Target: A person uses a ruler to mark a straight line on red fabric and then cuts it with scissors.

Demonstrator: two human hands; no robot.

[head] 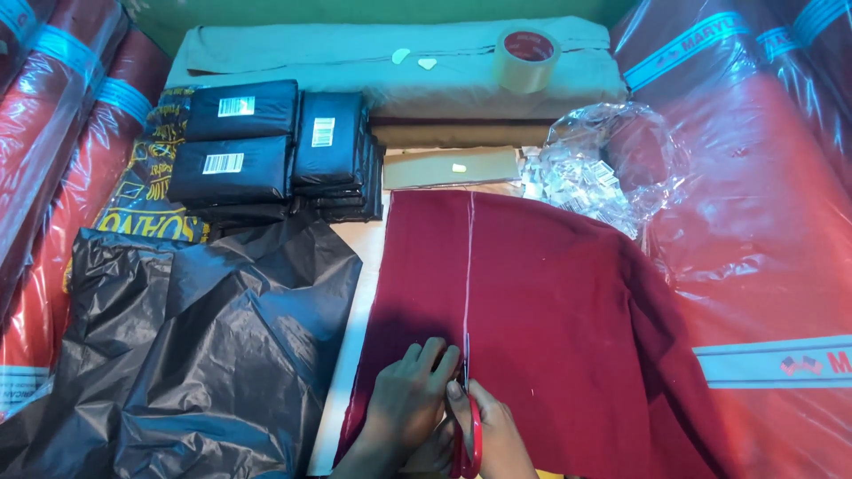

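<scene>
A dark red cloth [550, 310] lies spread in front of me, with a thin white chalk line [469, 257] running down it. My left hand [408, 395] presses flat on the cloth just left of that line. My right hand [497, 435] grips red-handled scissors [468, 426], whose blades point up along the line at the cloth's near edge.
Black plastic bags [195, 346] lie crumpled at left. Stacked black packets [266, 151] sit behind them. Folded grey-green fabric [390, 66] with a tape roll [525, 58] lies at the back. A clear bag of small tags [603, 168] sits right. Wrapped red fabric rolls [763, 222] flank both sides.
</scene>
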